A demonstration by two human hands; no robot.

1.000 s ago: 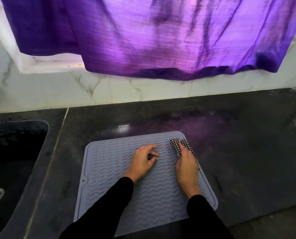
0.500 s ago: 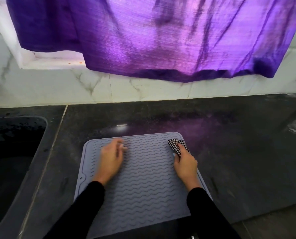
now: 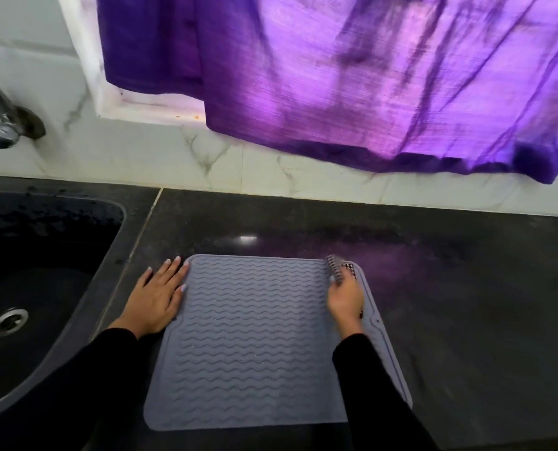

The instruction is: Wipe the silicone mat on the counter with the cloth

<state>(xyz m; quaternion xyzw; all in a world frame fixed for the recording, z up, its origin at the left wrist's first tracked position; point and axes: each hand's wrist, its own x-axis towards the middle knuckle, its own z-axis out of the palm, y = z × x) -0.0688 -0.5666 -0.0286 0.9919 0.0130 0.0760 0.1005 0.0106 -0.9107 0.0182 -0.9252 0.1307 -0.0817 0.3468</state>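
Grey silicone mat (image 3: 254, 340) lies flat on the dark worktop (image 3: 450, 288), just right of the black sink (image 3: 37, 288). My left hand (image 3: 155, 299) is flat, fingers straight, pressing at the mat's far-left corner, half on the worktop. My right hand (image 3: 345, 297) has a closed grip on the checkered cloth (image 3: 341, 271) at the mat's far-right corner; cloth is motion-blurred.

— Where does the head view look from?
— Above the counter's (image 3: 433, 288) near edge, close, facing forward and down toward the tiled wall (image 3: 141, 157); sink (image 3: 43, 255) at left.
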